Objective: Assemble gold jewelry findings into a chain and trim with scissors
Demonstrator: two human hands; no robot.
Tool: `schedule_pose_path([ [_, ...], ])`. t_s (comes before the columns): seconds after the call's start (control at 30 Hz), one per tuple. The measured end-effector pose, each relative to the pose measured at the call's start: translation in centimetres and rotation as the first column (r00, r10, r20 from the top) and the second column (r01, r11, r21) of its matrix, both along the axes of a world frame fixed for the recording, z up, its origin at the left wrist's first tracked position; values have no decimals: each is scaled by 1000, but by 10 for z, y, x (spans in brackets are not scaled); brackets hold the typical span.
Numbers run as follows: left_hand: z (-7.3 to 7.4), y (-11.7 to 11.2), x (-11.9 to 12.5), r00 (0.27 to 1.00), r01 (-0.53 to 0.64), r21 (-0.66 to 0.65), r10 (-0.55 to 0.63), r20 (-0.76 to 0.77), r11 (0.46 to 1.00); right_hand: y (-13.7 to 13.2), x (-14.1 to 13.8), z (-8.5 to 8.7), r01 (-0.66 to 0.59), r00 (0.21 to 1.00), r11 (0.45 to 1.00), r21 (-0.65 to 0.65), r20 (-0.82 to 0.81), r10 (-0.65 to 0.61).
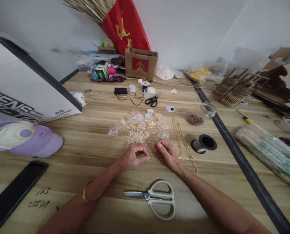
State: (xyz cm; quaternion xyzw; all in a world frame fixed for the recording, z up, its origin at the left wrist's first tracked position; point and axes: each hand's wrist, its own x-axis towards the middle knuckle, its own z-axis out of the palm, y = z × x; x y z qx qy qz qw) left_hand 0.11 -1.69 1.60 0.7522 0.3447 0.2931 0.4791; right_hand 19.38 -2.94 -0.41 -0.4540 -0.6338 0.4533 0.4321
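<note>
My left hand [134, 157] is bent into a ring at the near edge of a bead pile, thumb and index tips together. Anything between those tips is too small to make out. Just right of it, my right hand [167, 152] is closed with the thumb over curled fingers, which hide whatever they may hold. Beyond both hands lies a heap of small gold and clear beads [138, 132] among little plastic bags. Two gold chains [181, 139] stretch beside my right hand. Pale-handled scissors [161, 195] lie nearer me, blades pointing left.
A wire spool [204, 143] and a jar of mixed beads [196, 119] stand to the right. Black scissors [153, 99] lie farther back. On the left are a phone [15, 195] and a purple-and-cream appliance [25, 138]. Wrapped sticks [269, 152] lie far right.
</note>
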Motion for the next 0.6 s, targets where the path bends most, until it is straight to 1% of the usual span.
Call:
schedule_pose_path([
  [0.1, -4, 0, 1, 998, 28, -38, -26, 52, 999, 1, 0, 2, 14, 1000, 1000, 10, -3, -14],
  [0.2, -7, 1, 0, 992, 43, -142, -24, 126, 989, 1, 0, 4, 19, 1000, 1000, 0, -18, -19],
  [0.3, -8, 2, -2, 983, 41, -238, 4, 185, 970, 0, 0, 6, 22, 999, 1000, -7, -27, -22],
  [0.43, -7, 3, -4, 982, 9, -315, 50, 180, 949, 1, 1, 5, 23, 999, 1000, -3, -35, -23],
  [0.6, -2, 4, -4, 987, -21, -322, 70, 143, 946, 4, 1, 0, 44, 994, 998, -33, -98, -47],
])
